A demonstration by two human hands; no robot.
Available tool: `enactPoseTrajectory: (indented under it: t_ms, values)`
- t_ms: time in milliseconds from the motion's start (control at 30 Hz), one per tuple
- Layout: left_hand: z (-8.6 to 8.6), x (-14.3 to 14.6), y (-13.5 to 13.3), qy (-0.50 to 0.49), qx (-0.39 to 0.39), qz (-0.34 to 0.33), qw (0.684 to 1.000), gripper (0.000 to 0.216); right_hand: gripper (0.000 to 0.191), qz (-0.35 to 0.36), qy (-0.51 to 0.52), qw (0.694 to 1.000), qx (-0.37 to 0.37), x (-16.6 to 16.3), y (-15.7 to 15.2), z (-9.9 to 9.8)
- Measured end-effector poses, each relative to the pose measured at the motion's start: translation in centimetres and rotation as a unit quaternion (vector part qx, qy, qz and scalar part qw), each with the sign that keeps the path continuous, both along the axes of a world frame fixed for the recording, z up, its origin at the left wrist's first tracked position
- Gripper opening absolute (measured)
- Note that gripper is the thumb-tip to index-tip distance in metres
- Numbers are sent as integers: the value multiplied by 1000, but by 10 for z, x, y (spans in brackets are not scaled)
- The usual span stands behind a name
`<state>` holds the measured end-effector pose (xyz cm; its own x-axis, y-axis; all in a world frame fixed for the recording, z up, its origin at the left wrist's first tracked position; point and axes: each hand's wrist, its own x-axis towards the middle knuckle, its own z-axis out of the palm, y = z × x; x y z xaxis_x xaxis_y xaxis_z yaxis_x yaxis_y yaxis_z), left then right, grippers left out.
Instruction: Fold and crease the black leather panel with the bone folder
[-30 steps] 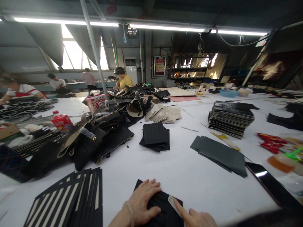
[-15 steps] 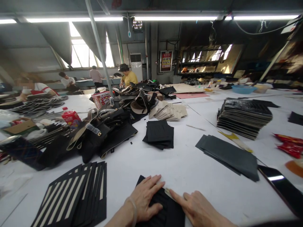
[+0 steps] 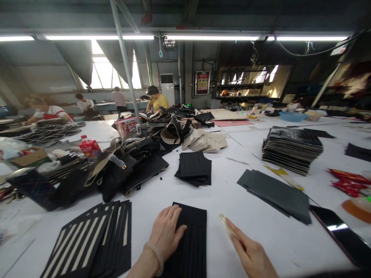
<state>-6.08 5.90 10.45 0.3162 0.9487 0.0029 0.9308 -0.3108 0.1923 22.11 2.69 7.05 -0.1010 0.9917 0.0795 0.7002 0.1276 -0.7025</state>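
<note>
My left hand [image 3: 167,235], with a pale bracelet on its wrist, lies flat with fingers stretched on the left part of a black ribbed panel [image 3: 194,239]. The panel rests on the white table, and its lower left part is hidden by the hand. To the right of it, apart from the panel, my right hand [image 3: 249,253] grips a narrow cream-coloured flat tool, like a bone folder [image 3: 227,227], tip pointing up and left. Left of my left hand is a fanned stack of black panels with pale strips [image 3: 84,241].
Ahead lie a pile of small black panels [image 3: 193,168] and dark grey sheets [image 3: 274,195]. A phone [image 3: 339,231] is at the right, below a tall stack of black pieces [image 3: 292,148]. Black bags [image 3: 127,166] are heaped at the left. A person in yellow [image 3: 159,101] works farther back.
My right hand has lifted the tool off the panel and moved right. My left hand has shifted left, and the panel now lies straighter with more of it showing. The view has tilted upward slightly.
</note>
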Motion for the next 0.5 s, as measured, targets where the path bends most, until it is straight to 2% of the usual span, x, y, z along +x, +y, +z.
enactPoseTrajectory:
  t_ms: [67, 133, 233, 367, 500]
  values:
    - [-10, 6, -2, -38, -9, -69, 997, 58, 47, 36, -60, 997, -15, -21, -2, -7]
    - [-24, 12, -4, -62, -34, -109, 991, 62, 48, 45, -137, 989, -10, -37, -1, -15]
    - [-42, 14, -3, -69, -54, -116, 989, 59, 52, 31, -242, 969, 45, -52, 6, -31]
    - [-52, 10, 1, -68, -43, -128, 989, 61, 55, 33, -331, 932, 140, -56, 12, -49]
    - [-52, 9, 2, -68, -41, -132, 988, 62, 64, 56, -394, 907, 140, -44, 5, -56]
